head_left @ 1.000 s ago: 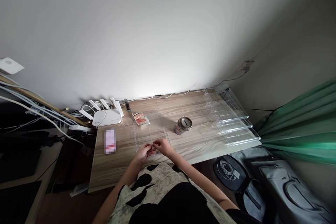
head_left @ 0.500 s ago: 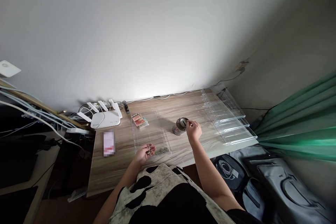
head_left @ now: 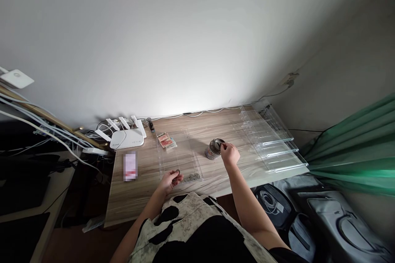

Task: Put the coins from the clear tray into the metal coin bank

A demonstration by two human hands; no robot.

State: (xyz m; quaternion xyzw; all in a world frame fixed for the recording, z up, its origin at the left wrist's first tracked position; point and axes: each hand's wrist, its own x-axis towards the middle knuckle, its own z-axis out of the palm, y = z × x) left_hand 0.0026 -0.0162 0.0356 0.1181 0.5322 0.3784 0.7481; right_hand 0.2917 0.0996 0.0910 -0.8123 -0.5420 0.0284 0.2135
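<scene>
My left hand (head_left: pixel 171 181), palm up, pinches a coin (head_left: pixel 178 171) between thumb and fingers above the front of a clear acrylic tray (head_left: pixel 177 158). Just right of it, a row of several coins (head_left: pixel 191 177) lies along the tray's front edge. A small pile of banknotes (head_left: pixel 166 140) rests at the tray's back left. To the right stands a round tin (head_left: pixel 211 152) with a metal lid. My right hand (head_left: pixel 230 154) is at the lid's right side, fingertips pinched together over its dark slot; whatever they hold is hidden.
Clear acrylic panels (head_left: pixel 271 144) are stacked at the desk's right end. A white router (head_left: pixel 127 139) with raised antennas stands back left, beside a small dark bottle (head_left: pixel 150 125). A blurred pink-and-white item (head_left: pixel 130 166) lies in front of the router. Bags (head_left: pixel 336 218) stand below the desk's right edge.
My left fingers have curled and raised the coin to the fingertips. My right hand stays at the tin's lid, fingertips slightly closer to the slot. The view has shifted slightly.
</scene>
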